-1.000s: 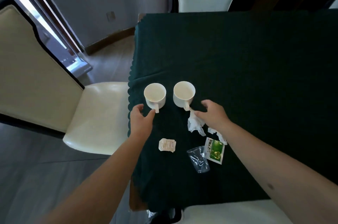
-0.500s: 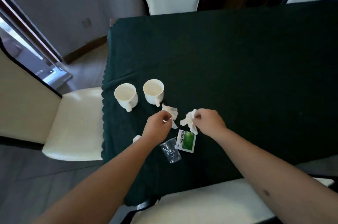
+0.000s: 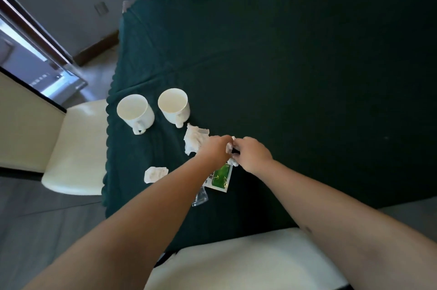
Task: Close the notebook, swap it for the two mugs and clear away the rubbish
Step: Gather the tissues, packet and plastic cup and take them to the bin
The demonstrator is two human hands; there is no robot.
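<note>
Two white mugs, the left mug (image 3: 135, 112) and the right mug (image 3: 174, 107), stand side by side at about ten o'clock on the green tabletop (image 3: 295, 72), handles toward the person. At the centre the left hand (image 3: 216, 149) and the right hand (image 3: 254, 156) meet, each pinching a small white tissue scrap (image 3: 229, 147) between them, with a bigger crumpled tissue (image 3: 194, 139) just beside the left hand at nine o'clock. A green sachet (image 3: 220, 178), a clear wrapper (image 3: 200, 198) and a white packet (image 3: 155, 173) lie toward six and seven o'clock.
</note>
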